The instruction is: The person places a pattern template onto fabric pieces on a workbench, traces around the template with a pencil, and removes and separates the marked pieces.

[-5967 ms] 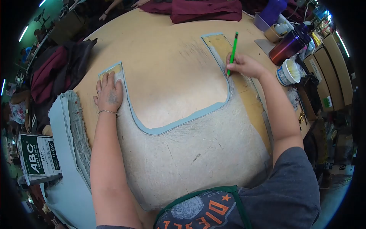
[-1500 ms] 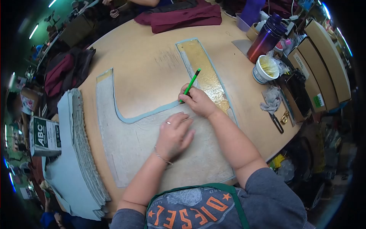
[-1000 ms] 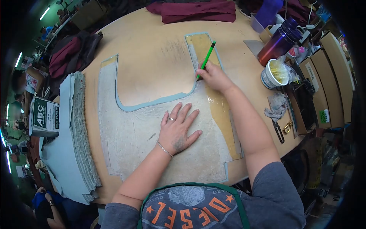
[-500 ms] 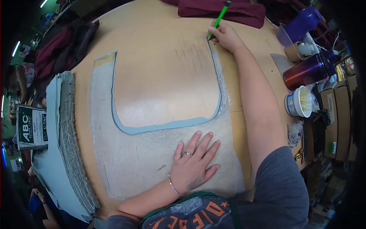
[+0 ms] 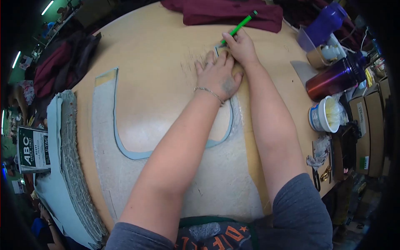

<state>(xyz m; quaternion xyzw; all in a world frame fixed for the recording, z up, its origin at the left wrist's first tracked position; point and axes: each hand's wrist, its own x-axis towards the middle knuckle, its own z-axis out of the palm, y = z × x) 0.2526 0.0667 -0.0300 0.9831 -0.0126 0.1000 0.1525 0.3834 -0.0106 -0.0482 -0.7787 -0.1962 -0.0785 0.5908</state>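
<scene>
My right hand (image 5: 242, 48) grips a green pencil (image 5: 239, 28) at the upper tip of the pattern's right arm. The pencil slants, its lower end close to the pattern's edge. My left hand (image 5: 217, 77) lies flat with fingers apart on that same arm, just below and left of my right hand. Beneath them is a large U-shaped pattern piece (image 5: 104, 108), greyish white and worn, with yellowish tape at its left tip. A light blue layer (image 5: 135, 155) shows along its inner curve. My left forearm covers part of the curve.
A stack of pale blue sheets (image 5: 62, 166) and an ABC rubber cement can (image 5: 33, 150) stand at left. Dark red cloth (image 5: 233, 14) lies at the far edge. At right are a purple-red bottle (image 5: 333, 79), a white tub (image 5: 323, 114) and cardboard boxes (image 5: 362, 129).
My left hand has moved up from the pattern's lower part to its right arm, near my right hand. The pencil tilts further right, and the whole view has shifted slightly.
</scene>
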